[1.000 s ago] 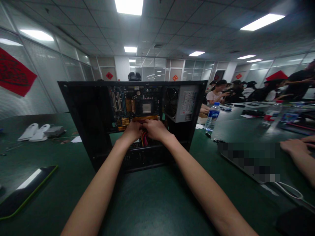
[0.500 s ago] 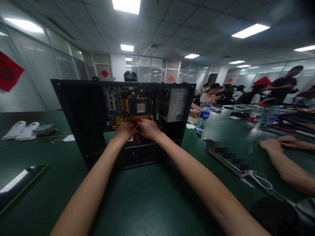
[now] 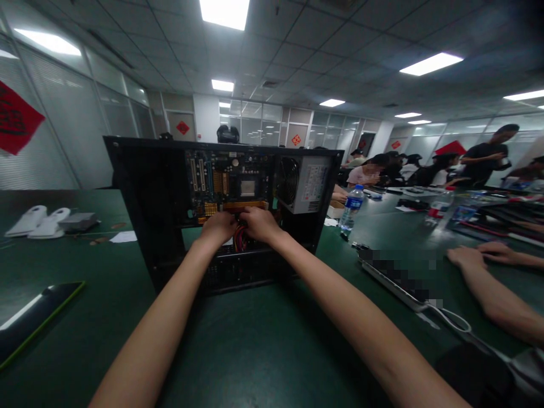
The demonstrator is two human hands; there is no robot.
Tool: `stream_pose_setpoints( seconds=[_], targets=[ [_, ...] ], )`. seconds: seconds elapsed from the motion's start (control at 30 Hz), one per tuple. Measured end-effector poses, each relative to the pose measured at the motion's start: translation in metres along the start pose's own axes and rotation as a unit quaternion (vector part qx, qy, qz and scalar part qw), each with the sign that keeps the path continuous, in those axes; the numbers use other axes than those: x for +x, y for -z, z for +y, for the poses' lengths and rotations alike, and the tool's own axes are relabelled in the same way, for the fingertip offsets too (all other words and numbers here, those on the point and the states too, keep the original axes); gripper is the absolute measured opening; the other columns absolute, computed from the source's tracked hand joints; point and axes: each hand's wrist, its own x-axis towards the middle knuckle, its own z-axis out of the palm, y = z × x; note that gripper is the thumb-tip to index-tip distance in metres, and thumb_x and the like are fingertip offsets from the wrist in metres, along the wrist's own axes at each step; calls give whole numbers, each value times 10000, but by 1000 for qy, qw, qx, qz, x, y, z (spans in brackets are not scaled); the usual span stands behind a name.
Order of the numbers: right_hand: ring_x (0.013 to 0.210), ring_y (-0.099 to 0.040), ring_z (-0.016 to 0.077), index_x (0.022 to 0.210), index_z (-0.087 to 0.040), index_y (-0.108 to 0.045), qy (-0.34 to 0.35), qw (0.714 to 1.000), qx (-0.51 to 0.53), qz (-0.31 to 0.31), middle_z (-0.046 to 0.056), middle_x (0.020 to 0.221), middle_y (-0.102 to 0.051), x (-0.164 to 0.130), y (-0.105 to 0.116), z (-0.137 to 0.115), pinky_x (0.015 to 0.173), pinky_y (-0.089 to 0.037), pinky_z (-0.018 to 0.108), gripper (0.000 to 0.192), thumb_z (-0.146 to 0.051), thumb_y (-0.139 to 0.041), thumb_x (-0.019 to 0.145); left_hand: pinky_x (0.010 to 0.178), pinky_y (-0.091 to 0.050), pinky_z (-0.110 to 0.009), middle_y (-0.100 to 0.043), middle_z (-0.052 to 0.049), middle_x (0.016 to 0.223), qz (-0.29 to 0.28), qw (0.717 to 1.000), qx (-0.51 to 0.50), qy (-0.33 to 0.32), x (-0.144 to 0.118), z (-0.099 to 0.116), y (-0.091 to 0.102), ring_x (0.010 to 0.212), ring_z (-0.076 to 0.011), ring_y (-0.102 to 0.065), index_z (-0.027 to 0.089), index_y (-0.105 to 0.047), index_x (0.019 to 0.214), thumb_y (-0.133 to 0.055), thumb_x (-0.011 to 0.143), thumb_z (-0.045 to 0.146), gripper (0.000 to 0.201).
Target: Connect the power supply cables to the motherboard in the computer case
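An open black computer case (image 3: 140, 198) stands on the green table (image 3: 255, 340), its inside facing me. In it I see the motherboard (image 3: 225, 181) and a grey power supply with a fan (image 3: 304, 184). My left hand (image 3: 217, 226) and my right hand (image 3: 259, 222) are side by side inside the case, just under the yellow slots at the board's lower edge. Both are closed around a bundle of red and yellow cables (image 3: 240, 239). My fingertips are hidden behind the backs of my hands.
A dark tablet (image 3: 29, 317) lies at the near left. White devices and a grey box (image 3: 51, 222) sit far left. A water bottle (image 3: 352, 208) stands right of the case. Another person's hands (image 3: 480, 255) rest near a blurred flat item (image 3: 399, 272). Several people sit farther right.
My hands stay at the same spot inside the case. The view has shifted a little; the case and table objects appear slightly displaced. The neighbour's hands have come further into view.
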Motion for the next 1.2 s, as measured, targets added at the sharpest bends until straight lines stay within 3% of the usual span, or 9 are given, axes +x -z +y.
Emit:
stream_pose_setpoints(
  seconds=[0.27, 0.8, 1.2],
  targets=[
    [1097, -630, 252, 1074, -165, -677, -28, 999, -8, 15, 114, 1182, -652, 0, -1, -1, 766, -498, 302, 236, -253, -551, 895, 784, -528, -331, -756, -185, 1081, 1, 1000, 0, 7, 2, -1, -3, 1014, -311, -713, 178, -782, 998, -486, 915, 358, 356],
    [1053, -667, 269, 1066, -181, -736, -55, 998, -16, -19, 112, 1139, -687, 0, 2, -2, 803, -532, 318, 258, -254, -571, 881, 823, -543, -336, -758, -153, 1113, -13, 1000, 18, 17, -5, 8, 3, 1054, -304, -707, 217, -787, 1055, -481, 933, 378, 367],
    [1042, -670, 262, 1085, -188, -744, -22, 1000, -3, -20, 110, 1150, -676, 2, -3, -1, 806, -527, 329, 281, -225, -555, 881, 828, -547, -345, -762, -142, 1101, -9, 1000, 27, 13, -3, 6, 3, 1062, -312, -706, 222, -788, 1030, -471, 929, 385, 371]
  ],
)
